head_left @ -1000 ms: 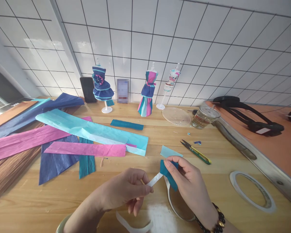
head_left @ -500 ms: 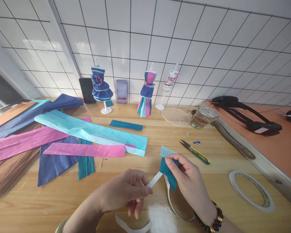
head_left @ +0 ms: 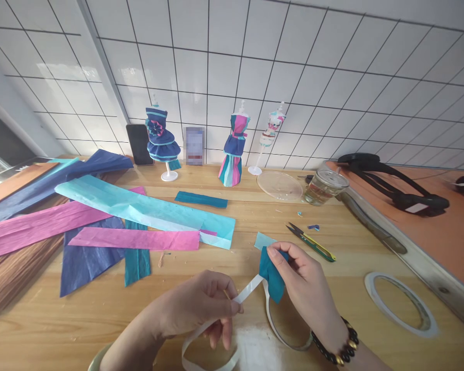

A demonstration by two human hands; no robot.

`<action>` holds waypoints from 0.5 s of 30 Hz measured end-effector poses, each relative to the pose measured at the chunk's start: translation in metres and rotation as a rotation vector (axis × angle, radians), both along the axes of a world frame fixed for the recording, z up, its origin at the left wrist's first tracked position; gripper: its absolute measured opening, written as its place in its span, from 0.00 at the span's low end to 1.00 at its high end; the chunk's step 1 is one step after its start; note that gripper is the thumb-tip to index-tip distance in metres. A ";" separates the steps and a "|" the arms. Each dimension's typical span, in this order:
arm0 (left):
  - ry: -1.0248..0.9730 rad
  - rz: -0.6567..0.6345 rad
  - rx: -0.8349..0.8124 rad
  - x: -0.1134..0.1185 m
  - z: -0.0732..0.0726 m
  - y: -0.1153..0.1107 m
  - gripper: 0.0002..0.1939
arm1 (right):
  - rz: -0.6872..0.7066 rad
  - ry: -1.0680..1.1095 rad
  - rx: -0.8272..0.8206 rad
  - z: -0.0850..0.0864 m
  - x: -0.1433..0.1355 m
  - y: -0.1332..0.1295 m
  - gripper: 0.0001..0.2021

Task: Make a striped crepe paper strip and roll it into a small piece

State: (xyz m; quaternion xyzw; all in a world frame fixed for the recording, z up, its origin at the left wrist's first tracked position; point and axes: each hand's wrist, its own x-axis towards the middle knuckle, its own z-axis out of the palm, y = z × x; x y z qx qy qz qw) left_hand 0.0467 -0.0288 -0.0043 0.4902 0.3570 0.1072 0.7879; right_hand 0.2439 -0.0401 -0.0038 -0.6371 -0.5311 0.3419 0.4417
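Fingers [head_left: 229, 307] of the left hand [head_left: 195, 301] are pinched together, thumb against forefinger, on a narrow white strip [head_left: 250, 289]; the rest of that hand curls loosely below. The right hand [head_left: 303, 283] has its thumb and forefinger pressed together on the upper part of a teal piece [head_left: 271, 275], which sits between the two hands, just above the counter [head_left: 54, 340]. The strip runs slantwise from the left pinch up to the piece's lower left edge, straight along that stretch, and a slack loop hangs under the left hand. A second white band [head_left: 269, 312] curves from just under the piece towards the right wrist; whether it joins the strip I cannot tell.

To handle this well, I would grip the teal piece close to where the strip meets it, since thin material like this probably creases or tears easily. Pull on the strip should be light and even, at a low angle, without twisting, and the slack loop is best held clear of the piece. The snips [head_left: 313, 242] lie on the counter beyond the right hand, with a pale blue piece [head_left: 263, 240] nearer to it.
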 end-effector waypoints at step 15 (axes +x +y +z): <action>-0.009 -0.007 0.015 -0.003 -0.004 0.000 0.08 | -0.031 0.015 0.026 -0.001 0.002 0.003 0.12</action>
